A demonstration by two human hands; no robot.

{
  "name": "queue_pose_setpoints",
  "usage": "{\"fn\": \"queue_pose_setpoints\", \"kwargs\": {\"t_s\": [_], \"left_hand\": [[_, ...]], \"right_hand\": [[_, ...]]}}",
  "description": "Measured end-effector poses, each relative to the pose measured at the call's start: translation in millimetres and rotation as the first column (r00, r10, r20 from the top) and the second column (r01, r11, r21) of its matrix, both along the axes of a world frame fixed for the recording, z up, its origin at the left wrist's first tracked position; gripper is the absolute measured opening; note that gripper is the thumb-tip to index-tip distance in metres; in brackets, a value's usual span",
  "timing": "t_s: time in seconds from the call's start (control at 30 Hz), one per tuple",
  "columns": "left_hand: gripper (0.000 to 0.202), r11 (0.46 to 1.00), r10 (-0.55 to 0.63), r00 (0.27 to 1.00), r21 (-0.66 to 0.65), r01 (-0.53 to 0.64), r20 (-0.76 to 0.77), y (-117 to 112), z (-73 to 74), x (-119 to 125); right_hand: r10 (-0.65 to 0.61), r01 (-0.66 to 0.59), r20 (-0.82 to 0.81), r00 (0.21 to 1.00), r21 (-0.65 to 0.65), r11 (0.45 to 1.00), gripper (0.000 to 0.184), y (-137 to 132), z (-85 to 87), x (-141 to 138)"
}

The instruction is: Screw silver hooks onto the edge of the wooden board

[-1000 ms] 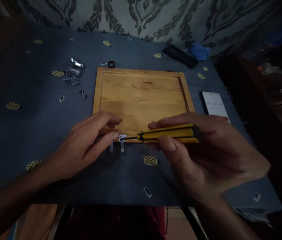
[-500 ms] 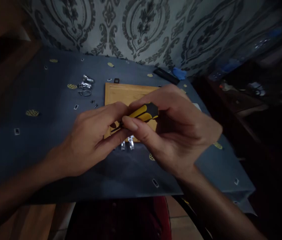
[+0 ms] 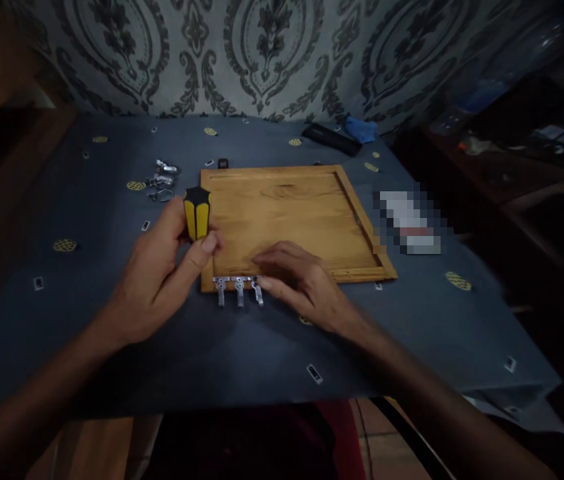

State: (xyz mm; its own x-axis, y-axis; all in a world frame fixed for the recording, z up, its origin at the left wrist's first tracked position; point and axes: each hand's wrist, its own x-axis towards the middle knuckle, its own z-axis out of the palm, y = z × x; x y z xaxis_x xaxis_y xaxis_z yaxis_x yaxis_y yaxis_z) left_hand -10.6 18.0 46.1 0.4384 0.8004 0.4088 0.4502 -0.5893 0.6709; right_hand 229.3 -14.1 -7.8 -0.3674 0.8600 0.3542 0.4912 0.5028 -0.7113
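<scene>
Screwdriver [image 3: 197,217] butt end up in the left hand [image 3: 155,273], right hand [image 3: 309,287] at a metal clip [image 3: 258,295].
The left hand grasps the handle, seemingly freeing the right, whose thumb meets the rightmost of three clips on the wooden panel [image 3: 287,217] beneath it, perhaps to steady it; I cannot tell whether it pinches. Loose metal pieces [image 3: 163,181] lie beyond the left hand, apparently within reach.

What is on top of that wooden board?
Three metal clips sit along the wooden board's near edge, with the right hand at the rightmost. Whatever lies beneath that hand cannot be seen.
</scene>
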Motion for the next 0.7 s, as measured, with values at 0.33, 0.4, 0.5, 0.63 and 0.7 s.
{"fn": "queue_pose_setpoints", "kwargs": {"t_s": [0.33,0.4,0.5,0.63,0.7], "left_hand": [[0.017,0.975,-0.026,0.866,0.179,0.132,-0.5,-37,-31.0,-8],[0.012,0.964,0.028,0.825,0.234,0.127,-0.565,-46,-36.8,-4],[0.011,0.951,0.081,0.787,0.283,0.123,-0.612,-51,-39.9,3],[0.012,0.957,0.023,0.764,0.235,0.169,-0.645,-48,-40.1,9],[0.009,0.962,-0.007,0.761,0.204,0.182,-0.649,-44,-41.9,10]], "right_hand": [[0.09,-0.12,0.187,0.978,0.155,0.981,0.074,-9,-32.5,4],[0.092,-0.126,0.212,0.973,0.153,0.98,0.073,-11,-34.5,4],[0.086,-0.121,0.222,0.971,0.153,0.981,0.066,-13,-37.8,4],[0.068,-0.096,0.199,0.978,0.135,0.986,0.061,-13,-40.5,3],[0.071,-0.096,0.186,0.98,0.126,0.987,0.059,-13,-40.2,2]]}}
